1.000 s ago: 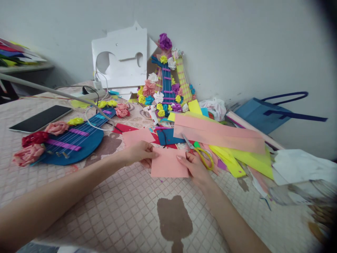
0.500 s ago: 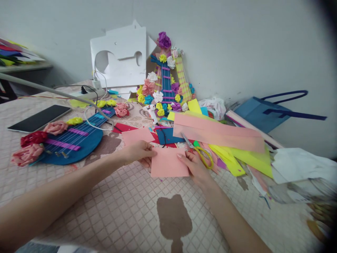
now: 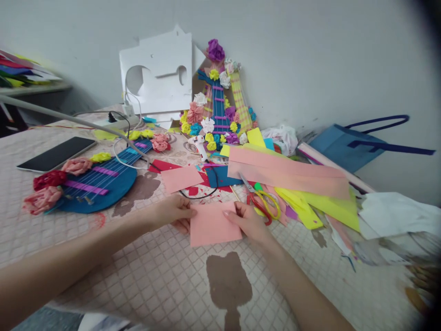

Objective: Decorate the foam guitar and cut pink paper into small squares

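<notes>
A small pink paper rectangle point(image 3: 213, 225) is held just above the patterned table cover point(image 3: 161, 280), at the centre. My left hand point(image 3: 172, 212) pinches its left edge, fingers closed on it. My right hand point(image 3: 248, 221) grips its right edge, thumb on top. Scissors with red and yellow handles point(image 3: 260, 200) lie just beyond my right hand, untouched. Long pink paper sheets point(image 3: 285, 174) and yellow sheets point(image 3: 327, 204) lie to the right.
A blue paper guitar with paper roses point(image 3: 93, 181) lies at left beside a dark tablet point(image 3: 57, 154). A white glue gun point(image 3: 200, 146), a flower-decorated guitar model point(image 3: 218, 110) and a white cutout board point(image 3: 158, 76) stand at the back. A blue bag point(image 3: 347, 147) leans at right.
Both hands have drawn the pink rectangle slightly toward me and leftward, away from the scissors. The scissors' red handle now shows clear of my right hand.
</notes>
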Demonstrator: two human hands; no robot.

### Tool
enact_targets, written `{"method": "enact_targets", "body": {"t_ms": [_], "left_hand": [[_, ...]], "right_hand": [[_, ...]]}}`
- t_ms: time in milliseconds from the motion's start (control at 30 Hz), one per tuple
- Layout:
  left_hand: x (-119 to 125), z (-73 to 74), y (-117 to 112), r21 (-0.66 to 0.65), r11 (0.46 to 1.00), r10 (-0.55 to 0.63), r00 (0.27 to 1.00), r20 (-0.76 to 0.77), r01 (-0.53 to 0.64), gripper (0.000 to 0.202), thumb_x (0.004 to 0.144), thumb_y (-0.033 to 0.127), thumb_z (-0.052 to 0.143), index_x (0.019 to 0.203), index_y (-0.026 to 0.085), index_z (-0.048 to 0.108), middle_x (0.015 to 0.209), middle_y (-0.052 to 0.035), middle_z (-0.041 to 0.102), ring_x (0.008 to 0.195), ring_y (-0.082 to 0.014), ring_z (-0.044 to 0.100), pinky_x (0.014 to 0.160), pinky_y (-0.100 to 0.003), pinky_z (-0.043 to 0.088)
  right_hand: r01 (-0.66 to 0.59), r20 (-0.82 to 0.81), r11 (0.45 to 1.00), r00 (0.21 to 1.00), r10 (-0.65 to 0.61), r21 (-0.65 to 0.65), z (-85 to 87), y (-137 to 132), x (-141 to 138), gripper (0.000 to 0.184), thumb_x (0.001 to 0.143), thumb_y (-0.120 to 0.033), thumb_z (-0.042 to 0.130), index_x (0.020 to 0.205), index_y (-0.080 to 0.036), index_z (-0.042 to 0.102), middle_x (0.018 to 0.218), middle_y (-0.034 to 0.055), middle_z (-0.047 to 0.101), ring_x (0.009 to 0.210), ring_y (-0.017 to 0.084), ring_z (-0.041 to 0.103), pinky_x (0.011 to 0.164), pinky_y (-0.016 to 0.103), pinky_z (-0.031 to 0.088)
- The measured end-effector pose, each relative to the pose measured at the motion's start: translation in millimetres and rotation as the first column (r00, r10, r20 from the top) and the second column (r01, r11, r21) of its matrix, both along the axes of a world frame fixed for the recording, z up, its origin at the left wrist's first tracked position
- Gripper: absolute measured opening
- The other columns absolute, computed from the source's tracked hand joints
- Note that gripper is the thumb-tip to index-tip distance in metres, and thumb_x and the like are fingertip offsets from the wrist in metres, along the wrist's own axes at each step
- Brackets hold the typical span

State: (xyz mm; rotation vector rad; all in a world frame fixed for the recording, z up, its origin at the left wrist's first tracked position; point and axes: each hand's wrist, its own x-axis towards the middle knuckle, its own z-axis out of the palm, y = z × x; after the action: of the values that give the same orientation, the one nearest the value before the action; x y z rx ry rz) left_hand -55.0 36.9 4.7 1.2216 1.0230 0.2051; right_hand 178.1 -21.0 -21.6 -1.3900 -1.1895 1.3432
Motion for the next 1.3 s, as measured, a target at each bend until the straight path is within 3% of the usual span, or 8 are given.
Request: {"method": "enact_targets", "body": {"t_ms": [100, 300, 500, 800, 1033, 1100, 1167, 1300], "left_hand": [[-9.3, -3.3, -6.9, -0.041, 0.999, 0.026, 1.000, 0.003, -0.025, 0.037, 0.058, 0.044, 0.075, 0.074, 0.014, 0.059, 0.067, -0.0032, 0.071, 0.059, -0.0151, 0.066, 0.055, -0.023, 0.050], [-20.2, -8.4, -10.7, -0.105, 0.994, 0.020, 1.000, -0.019, -0.022, 0.034, 0.057, 0.041, 0.076, 0.073, 0.015, 0.061, 0.069, -0.0037, 0.072, 0.058, -0.0150, 0.065, 0.056, -0.024, 0.050], [-19.6, -6.6, -10.2, -0.107, 0.994, 0.015, 0.998, -0.058, -0.021, 0.028, 0.058, 0.039, 0.075, 0.069, 0.015, 0.064, 0.068, -0.0044, 0.072, 0.061, -0.0170, 0.066, 0.059, -0.026, 0.051], [-19.0, -9.2, -8.9, -0.106, 0.994, 0.032, 0.997, -0.070, -0.040, 0.029, 0.057, 0.039, 0.075, 0.067, 0.015, 0.063, 0.065, -0.0040, 0.071, 0.060, -0.0165, 0.065, 0.059, -0.026, 0.051], [-29.6, -8.9, -2.9, -0.126, 0.992, 0.008, 0.998, -0.056, -0.015, 0.035, 0.063, 0.045, 0.071, 0.074, 0.012, 0.063, 0.077, -0.0083, 0.073, 0.067, -0.0172, 0.068, 0.061, -0.026, 0.053], [-37.7, -6.5, 1.1, -0.053, 0.998, 0.012, 0.996, -0.093, -0.017, 0.036, 0.066, 0.046, 0.068, 0.077, 0.012, 0.062, 0.077, -0.0086, 0.073, 0.067, -0.0176, 0.068, 0.061, -0.026, 0.054], [-44.8, -3.0, 4.2, 0.109, 0.994, 0.041, 0.988, -0.148, -0.024, 0.033, 0.069, 0.044, 0.066, 0.077, 0.013, 0.059, 0.073, -0.0074, 0.072, 0.064, -0.0177, 0.068, 0.059, -0.028, 0.054], [-43.2, 5.5, 2.3, 0.413, 0.911, 0.055, 0.992, -0.111, -0.004, 0.023, 0.075, 0.036, 0.059, 0.080, 0.013, 0.056, 0.072, -0.0052, 0.069, 0.065, -0.0166, 0.067, 0.062, -0.028, 0.054]], "right_hand": [[-0.061, 0.157, 0.996, 0.986, 0.050, 0.062, -0.1, -4.9, -5.6, 0.022, 0.070, -0.039, 0.067, 0.072, -0.019, 0.059, 0.064, -0.0020, 0.059, 0.057, 0.013, 0.048, 0.052, 0.024, 0.035], [-0.090, 0.394, 0.988, 0.918, 0.033, 0.128, 2.3, -11.3, -15.2, 0.024, 0.072, -0.033, 0.063, 0.061, -0.021, 0.047, 0.057, -0.0043, 0.046, 0.053, 0.011, 0.039, 0.049, 0.024, 0.028], [-0.077, 0.391, 0.990, 0.920, 0.024, 0.121, 3.5, -10.9, -15.5, 0.024, 0.076, -0.034, 0.058, 0.061, -0.022, 0.043, 0.054, -0.0047, 0.044, 0.049, 0.011, 0.038, 0.047, 0.024, 0.027], [-0.068, 0.509, 0.986, 0.861, -0.020, 0.154, -3.4, -7.6, -14.0, 0.017, 0.075, -0.030, 0.058, 0.064, -0.020, 0.049, 0.055, -0.0037, 0.050, 0.051, 0.012, 0.044, 0.049, 0.023, 0.030], [-0.095, 0.588, 0.981, 0.809, -0.024, 0.170, -3.3, -7.9, -15.1, 0.015, 0.076, -0.026, 0.056, 0.065, -0.019, 0.049, 0.055, -0.0039, 0.051, 0.051, 0.011, 0.046, 0.049, 0.021, 0.031], [-0.096, 0.602, 0.980, 0.798, -0.029, 0.175, -1.9, -8.1, -16.2, 0.014, 0.076, -0.026, 0.056, 0.065, -0.019, 0.049, 0.055, -0.0041, 0.050, 0.051, 0.011, 0.046, 0.049, 0.021, 0.031], [-0.103, 0.613, 0.978, 0.789, -0.031, 0.182, -0.8, -8.2, -17.3, 0.015, 0.076, -0.026, 0.055, 0.064, -0.019, 0.048, 0.054, -0.0044, 0.049, 0.051, 0.011, 0.045, 0.050, 0.022, 0.031], [-0.111, 0.625, 0.979, 0.780, -0.021, 0.171, 0.1, -8.2, -18.0, 0.017, 0.076, -0.027, 0.056, 0.064, -0.019, 0.047, 0.055, -0.0047, 0.049, 0.051, 0.011, 0.045, 0.050, 0.022, 0.030]]}}
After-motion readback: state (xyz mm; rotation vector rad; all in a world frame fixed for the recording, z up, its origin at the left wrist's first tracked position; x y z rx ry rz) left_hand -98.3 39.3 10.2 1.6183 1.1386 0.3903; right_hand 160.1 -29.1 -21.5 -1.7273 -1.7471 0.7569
